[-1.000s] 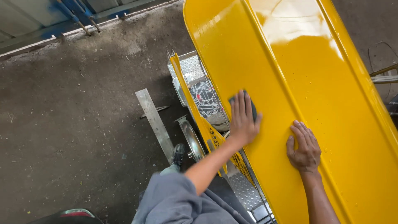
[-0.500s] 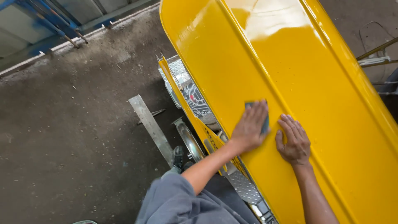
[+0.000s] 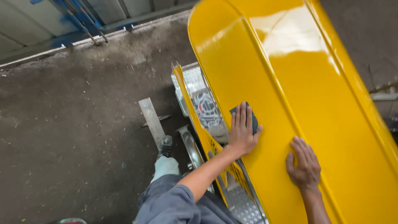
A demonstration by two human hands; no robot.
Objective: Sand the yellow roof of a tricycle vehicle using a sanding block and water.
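A large glossy yellow panel (image 3: pixel 290 83) slopes across the right half of the view. My left hand (image 3: pixel 242 132) lies flat on its left part, fingers together, pressing a small dark sanding pad (image 3: pixel 253 120) against the paint. Only the pad's top and right edge show past my fingers. My right hand (image 3: pixel 304 164) rests palm down on the panel a little lower and to the right. Its fingers are spread and it holds nothing.
Below the panel's left edge are chequered metal steps (image 3: pixel 195 81) and a yellow rail (image 3: pixel 186 99). My shoe (image 3: pixel 165 146) and grey trouser leg stand on the dusty concrete floor (image 3: pixel 74 137) next to a flat metal strip (image 3: pixel 151 120). Blue framing (image 3: pixel 78 20) runs along the far wall.
My left hand has slid the pad a short way along the panel. My right hand moved closer to it, then back down and apart. The view has shifted a little.
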